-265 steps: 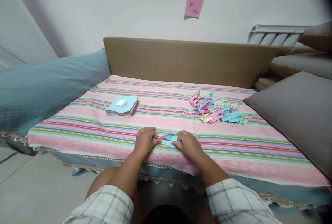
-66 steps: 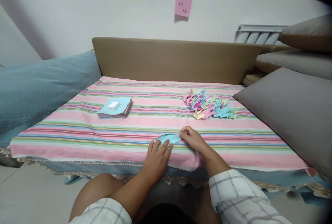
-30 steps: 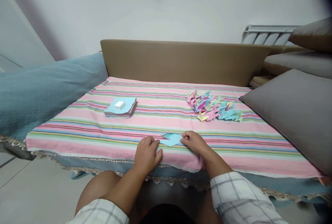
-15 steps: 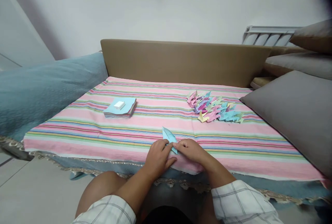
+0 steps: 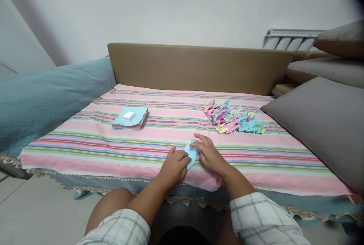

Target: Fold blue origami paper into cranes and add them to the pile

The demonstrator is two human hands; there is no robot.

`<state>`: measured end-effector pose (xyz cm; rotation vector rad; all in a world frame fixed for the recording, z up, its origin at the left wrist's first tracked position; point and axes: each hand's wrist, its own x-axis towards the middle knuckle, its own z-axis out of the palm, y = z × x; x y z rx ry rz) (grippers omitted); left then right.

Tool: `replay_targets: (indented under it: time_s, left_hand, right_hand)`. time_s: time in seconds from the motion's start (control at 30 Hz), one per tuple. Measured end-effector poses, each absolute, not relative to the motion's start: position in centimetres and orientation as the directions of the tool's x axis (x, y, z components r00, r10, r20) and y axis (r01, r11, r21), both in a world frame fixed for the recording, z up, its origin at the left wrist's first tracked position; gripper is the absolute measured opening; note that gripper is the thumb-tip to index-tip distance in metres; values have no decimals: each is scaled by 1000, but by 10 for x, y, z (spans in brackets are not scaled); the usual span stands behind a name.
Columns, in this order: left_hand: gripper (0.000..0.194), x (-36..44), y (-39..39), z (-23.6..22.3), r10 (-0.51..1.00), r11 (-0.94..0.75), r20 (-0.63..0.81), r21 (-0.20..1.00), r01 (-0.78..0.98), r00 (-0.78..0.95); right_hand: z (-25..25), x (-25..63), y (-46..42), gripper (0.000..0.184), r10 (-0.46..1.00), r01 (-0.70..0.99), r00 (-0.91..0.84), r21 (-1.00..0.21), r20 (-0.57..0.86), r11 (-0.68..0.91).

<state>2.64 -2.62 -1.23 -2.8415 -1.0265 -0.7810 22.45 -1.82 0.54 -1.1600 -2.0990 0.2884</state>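
A folded light blue paper (image 5: 191, 158) stands slightly tilted over the striped cloth near its front edge. My left hand (image 5: 174, 166) holds its left side, thumb and fingers closed on the lower part. At the paper's upper right is my right hand (image 5: 211, 157), fingers stretched and apart. One of its fingertips touches the paper near the top, and another is just beyond the tip. Folded paper cranes (image 5: 233, 118) in several colours lie in a cluster farther back on the right.
A stack of coloured paper sheets (image 5: 131, 120) with a small white block (image 5: 129, 116) on top sits left on the striped cloth (image 5: 167, 103). Grey cushions (image 5: 321, 112) border the right side. A brown backrest (image 5: 199, 67) runs along the back, and a blue-covered armrest (image 5: 57, 93) is left.
The blue paper has turned, with its top now leaning right. My right hand has left the paper's lower part and moved up to its top, fingers spreading.
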Motion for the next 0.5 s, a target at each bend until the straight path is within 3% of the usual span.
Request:
replay_targets:
  time_s: [0.1, 0.37, 0.5]
  left_hand:
    - [32, 27, -31, -9, 611, -782, 432, 201, 590, 663]
    - [22, 25, -22, -11, 676, -721, 487, 286, 631, 553]
    - [25, 21, -12, -8, 720, -682, 478, 350, 642, 504]
  right_hand:
    - [4, 228, -17, 45, 796, 683, -429, -423, 428, 596]
    - [15, 229, -21, 8, 855, 787, -413, -350, 313, 508]
    - [18, 225, -24, 8, 857, 776, -431, -369, 282, 511]
